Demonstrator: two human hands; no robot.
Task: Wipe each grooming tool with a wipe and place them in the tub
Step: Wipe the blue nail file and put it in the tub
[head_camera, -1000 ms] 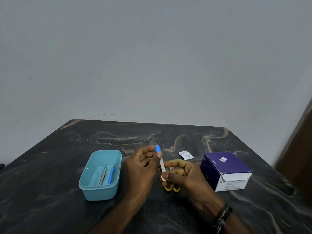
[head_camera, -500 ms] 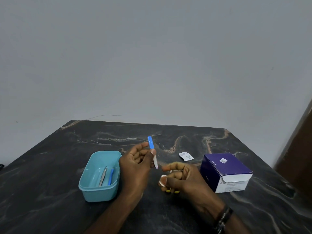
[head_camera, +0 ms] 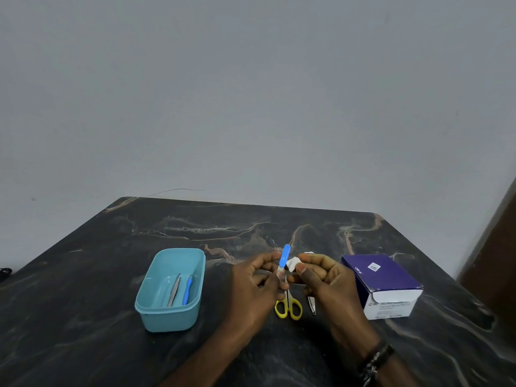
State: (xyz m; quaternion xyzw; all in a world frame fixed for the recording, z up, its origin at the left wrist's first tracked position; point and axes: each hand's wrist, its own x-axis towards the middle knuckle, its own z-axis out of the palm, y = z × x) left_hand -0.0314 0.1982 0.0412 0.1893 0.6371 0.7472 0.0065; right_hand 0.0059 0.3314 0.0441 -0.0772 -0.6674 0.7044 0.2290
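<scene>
Left hand (head_camera: 257,286) pinches the file (head_camera: 283,259) upright by its metal end; right hand (head_camera: 326,277) pinches the wipe (head_camera: 292,264) just beside its blue handle.
Left of the grip, the tub (head_camera: 170,317) holds tweezers (head_camera: 174,290) and a blue tool (head_camera: 187,291). Below the grip, scissors (head_camera: 289,307) and clippers (head_camera: 312,305) lie on the table (head_camera: 83,317); a box (head_camera: 382,283) stands to the right.

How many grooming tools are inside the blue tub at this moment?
2. In the tub lie metal tweezers on the left and a blue-handled tool on the right, side by side. None seems hidden.
</scene>
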